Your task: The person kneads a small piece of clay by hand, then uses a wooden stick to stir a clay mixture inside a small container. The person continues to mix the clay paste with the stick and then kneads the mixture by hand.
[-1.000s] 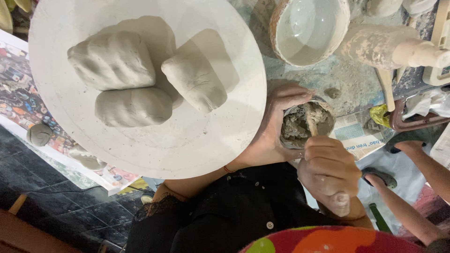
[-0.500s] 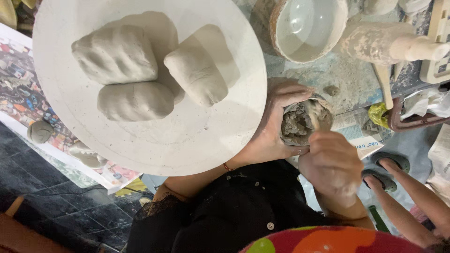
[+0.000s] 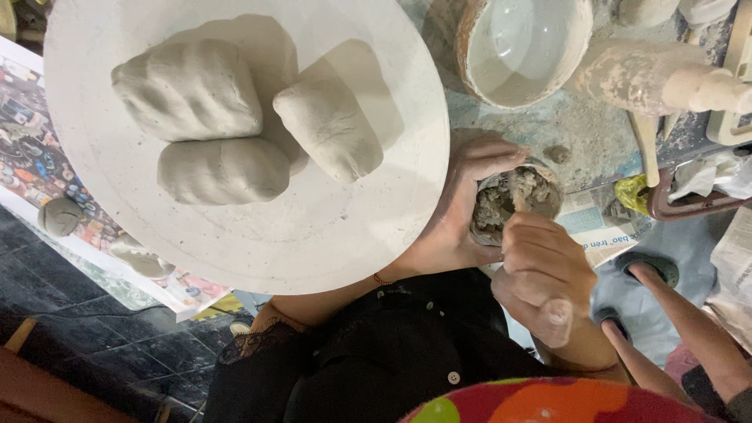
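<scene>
The right hand (image 3: 544,278) is sliding up closer to the small clay cup (image 3: 513,200), and its fingers are now pressing into the wet clay inside. The left hand (image 3: 462,207) is wrapping more tightly around the cup. Beside the right hand, another person's foot in a sandal (image 3: 646,270) is moving in nearer than before.

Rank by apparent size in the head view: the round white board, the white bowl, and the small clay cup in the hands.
1. Round white board, by far the largest.
2. White bowl, partly cut off.
3. Small clay cup, partly covered.
</scene>
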